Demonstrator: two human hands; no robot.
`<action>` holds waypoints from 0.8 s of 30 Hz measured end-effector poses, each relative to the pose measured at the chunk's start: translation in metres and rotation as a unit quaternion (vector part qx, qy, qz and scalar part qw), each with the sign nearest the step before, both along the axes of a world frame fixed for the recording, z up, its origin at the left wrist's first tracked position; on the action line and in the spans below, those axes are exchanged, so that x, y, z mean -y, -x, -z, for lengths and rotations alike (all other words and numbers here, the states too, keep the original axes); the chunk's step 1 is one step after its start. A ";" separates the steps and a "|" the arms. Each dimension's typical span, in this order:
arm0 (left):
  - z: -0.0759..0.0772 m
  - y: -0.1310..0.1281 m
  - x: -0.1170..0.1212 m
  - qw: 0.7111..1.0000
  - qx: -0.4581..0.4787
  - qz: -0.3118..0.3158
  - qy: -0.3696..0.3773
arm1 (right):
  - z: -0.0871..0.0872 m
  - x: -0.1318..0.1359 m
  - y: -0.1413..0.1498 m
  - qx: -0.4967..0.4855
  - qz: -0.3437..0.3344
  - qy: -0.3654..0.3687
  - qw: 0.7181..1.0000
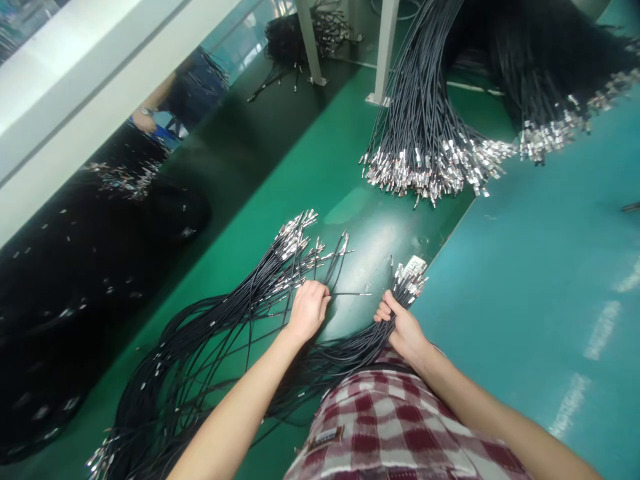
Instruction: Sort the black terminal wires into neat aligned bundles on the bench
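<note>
My right hand [399, 321] is wrapped round a bundle of black cables [350, 350] just below their silvery metal end terminals [411, 279]. To its left, my left hand [309, 308] pinches a few single black cables [345, 294], whose tips stick out past the fingers toward the right and upward. Beside that hand, a larger bunch of the same cables [200, 313] curves across the green table, its metal ends [295, 237] fanned out at the top. How many cables the left fingers hold is hidden.
Thick hanks of black cable [425, 100] with metal ends hang at the upper right by a white post [385, 50]. A pale beam [90, 80] crosses the upper left. Dark cable heaps [60, 300] lie below it, near another person's hand [144, 120].
</note>
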State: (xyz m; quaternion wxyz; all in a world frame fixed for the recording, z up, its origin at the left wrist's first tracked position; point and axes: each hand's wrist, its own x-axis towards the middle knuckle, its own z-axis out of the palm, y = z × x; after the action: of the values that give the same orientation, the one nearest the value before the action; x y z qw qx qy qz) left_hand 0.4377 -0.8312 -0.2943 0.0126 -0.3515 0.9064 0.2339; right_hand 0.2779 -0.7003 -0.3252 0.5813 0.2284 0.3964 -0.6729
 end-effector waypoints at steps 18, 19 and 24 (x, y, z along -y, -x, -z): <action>0.013 0.062 -0.021 0.956 -0.077 -0.223 -0.175 | -0.011 -0.003 0.000 -0.022 -0.024 0.010 0.999; 0.018 0.046 -0.018 0.969 -0.065 -0.217 -0.096 | -0.009 -0.003 0.000 -0.015 -0.022 0.006 1.000; 0.042 0.007 -0.011 0.978 0.052 -0.200 0.000 | -0.001 0.001 0.002 0.013 -0.016 -0.004 1.000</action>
State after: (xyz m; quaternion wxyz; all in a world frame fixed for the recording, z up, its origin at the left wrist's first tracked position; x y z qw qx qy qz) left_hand 0.4306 -0.8205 -0.3365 0.0126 -0.5374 0.8158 0.2135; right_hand 0.2764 -0.7014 -0.3239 0.5958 0.2332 0.3953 -0.6591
